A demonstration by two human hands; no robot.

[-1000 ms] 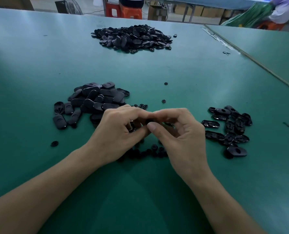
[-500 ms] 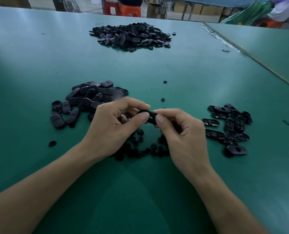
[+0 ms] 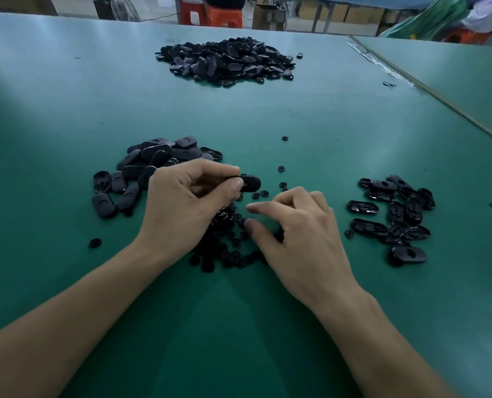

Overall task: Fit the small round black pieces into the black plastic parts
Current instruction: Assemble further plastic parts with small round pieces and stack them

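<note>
My left hand (image 3: 181, 202) pinches one oval black plastic part (image 3: 250, 183) between thumb and forefinger, held level above the table. My right hand (image 3: 293, 231) hovers just to the right and lower, thumb and forefinger apart over a heap of small round black pieces (image 3: 227, 248) that lies partly under both hands. Nothing shows between the right fingers. A pile of oval black parts (image 3: 153, 165) lies behind my left hand. A smaller group of oval parts (image 3: 394, 216) lies to the right of my right hand.
A large heap of black parts (image 3: 227, 60) sits far back on the green table (image 3: 66, 110). Loose round pieces (image 3: 281, 168) are scattered mid-table, and one (image 3: 95, 242) lies at the left. A seam (image 3: 428, 90) to a second table runs at the right.
My right hand has let go of the oval part and dropped down toward the round pieces. My left hand alone now holds the part.
</note>
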